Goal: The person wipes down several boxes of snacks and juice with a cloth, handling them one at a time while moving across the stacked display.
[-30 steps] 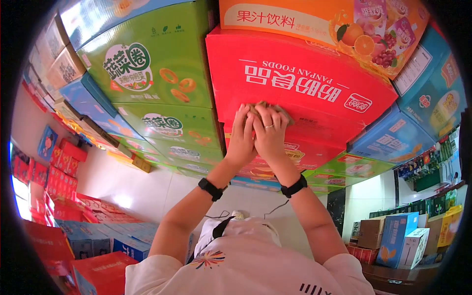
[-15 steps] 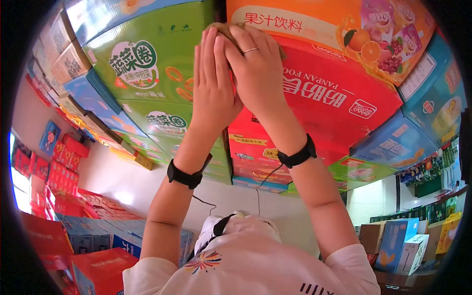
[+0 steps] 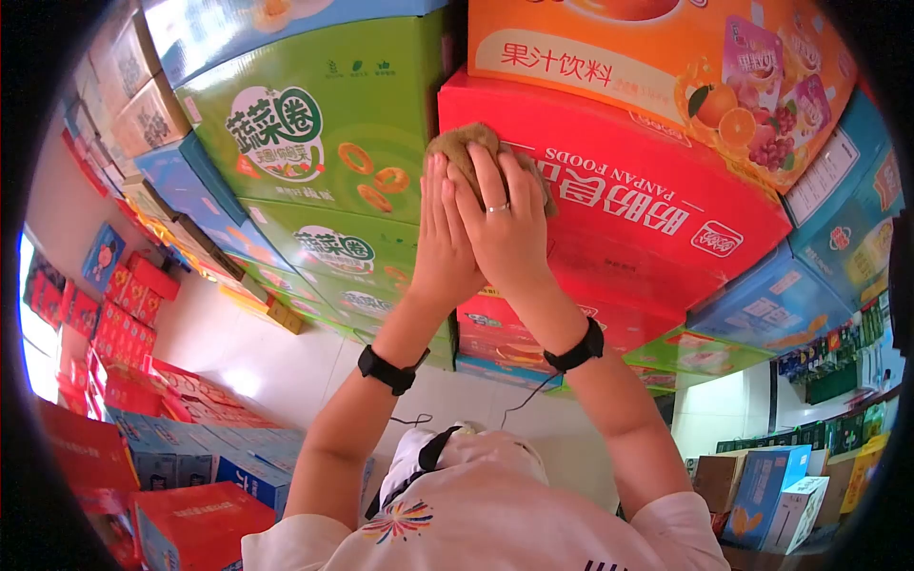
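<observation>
A brown cloth (image 3: pixel 466 143) is pressed against the left part of a red carton (image 3: pixel 609 190). My right hand (image 3: pixel 505 214) lies on the cloth, its fingers bent over it, with a ring on one finger. Close against it, my left hand (image 3: pixel 446 233) has its fingers together at the cloth's lower left edge, partly overlapped by the right hand. To the left stands a green carton (image 3: pixel 314 124) with ring snacks printed on it. Above the red carton rests an orange carton (image 3: pixel 647 71) with fruit pictures.
More green cartons (image 3: pixel 333 249) and blue cartons (image 3: pixel 776 300) are stacked around. Red boxes (image 3: pixel 205 519) stand at the lower left. A blue box (image 3: pixel 766 485) stands at the lower right. Pale floor tiles (image 3: pixel 286 362) and a thin black cable (image 3: pixel 528 398) show below.
Both hands and the cloth have moved down, from the edge under the orange carton onto the red carton's face. The cartons now appear slightly lower and farther right in view.
</observation>
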`<state>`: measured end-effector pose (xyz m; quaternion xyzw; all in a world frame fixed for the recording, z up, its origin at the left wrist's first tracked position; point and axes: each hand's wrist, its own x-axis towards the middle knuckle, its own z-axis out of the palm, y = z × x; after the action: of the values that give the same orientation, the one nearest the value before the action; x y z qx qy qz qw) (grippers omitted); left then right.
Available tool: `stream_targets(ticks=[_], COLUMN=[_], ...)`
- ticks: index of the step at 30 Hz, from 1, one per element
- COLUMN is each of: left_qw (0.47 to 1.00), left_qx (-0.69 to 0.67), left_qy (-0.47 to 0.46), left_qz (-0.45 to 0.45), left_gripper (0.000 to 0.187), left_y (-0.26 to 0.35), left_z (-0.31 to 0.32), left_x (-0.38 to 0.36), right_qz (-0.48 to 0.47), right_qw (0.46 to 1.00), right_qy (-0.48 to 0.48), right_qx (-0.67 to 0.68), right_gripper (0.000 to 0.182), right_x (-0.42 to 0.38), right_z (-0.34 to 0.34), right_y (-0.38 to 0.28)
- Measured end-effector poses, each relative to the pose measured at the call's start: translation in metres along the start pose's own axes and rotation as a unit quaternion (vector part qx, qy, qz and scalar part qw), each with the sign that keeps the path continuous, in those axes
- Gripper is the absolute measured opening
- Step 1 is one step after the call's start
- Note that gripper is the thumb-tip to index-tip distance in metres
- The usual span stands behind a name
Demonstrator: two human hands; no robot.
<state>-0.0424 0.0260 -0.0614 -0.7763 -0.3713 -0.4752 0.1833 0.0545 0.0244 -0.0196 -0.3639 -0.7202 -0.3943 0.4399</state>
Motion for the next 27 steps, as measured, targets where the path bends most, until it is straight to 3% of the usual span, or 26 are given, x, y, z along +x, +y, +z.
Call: stream_targets(ticks=[2, 6, 9, 11, 13, 15, 16, 21, 27], left_qw=[0.995, 0.996, 0.993, 0.989, 0.989, 0.994, 0.997, 0.995, 0.992], left_qx=[-0.090, -0.088, -0.122, -0.086, -0.076, -0.077, -0.051, -0.081, -0.123], left_qy=[-0.010, -0.010, -0.005, 0.070, 0.090, 0.030, -0.015, 0.010, -0.029], left_qz=[-0.037, -0.005, 0.002, 0.099, 0.090, 0.076, 0.058, 0.050, 0.011], left_gripper=[0.079, 0.085, 0.080, 0.080, 0.076, 0.073, 0.080, 0.078, 0.081], left_y=[0.005, 0.004, 0.001, -0.006, 0.000, 0.002, 0.001, -0.002, 0.001], left_z=[0.000, 0.006, -0.011, -0.027, -0.047, -0.060, -0.060, -0.038, -0.014], left_x=[-0.013, -0.041, -0.025, 0.001, 0.031, 0.053, 0.056, 0.044, -0.011], right_qz=[0.001, -0.001, 0.002, -0.004, -0.008, 0.019, 0.031, -0.015, -0.042], right_qw=[1.000, 0.997, 0.997, 0.998, 0.997, 0.999, 0.999, 1.000, 0.997], right_qy=[-0.016, -0.075, -0.042, 0.001, 0.043, 0.027, 0.010, 0.023, -0.066], right_qx=[0.009, 0.029, 0.067, 0.065, 0.062, 0.037, 0.035, 0.009, 0.003], right_gripper=[0.027, 0.027, 0.028, 0.029, 0.030, 0.030, 0.029, 0.028, 0.030], right_x=[-0.015, -0.035, -0.018, 0.009, 0.032, 0.046, 0.045, 0.029, -0.024], right_z=[0.001, -0.006, -0.014, -0.025, -0.030, -0.030, -0.027, -0.016, -0.009], right_y=[-0.004, -0.007, -0.006, -0.003, 0.003, 0.012, 0.016, 0.018, 0.008])
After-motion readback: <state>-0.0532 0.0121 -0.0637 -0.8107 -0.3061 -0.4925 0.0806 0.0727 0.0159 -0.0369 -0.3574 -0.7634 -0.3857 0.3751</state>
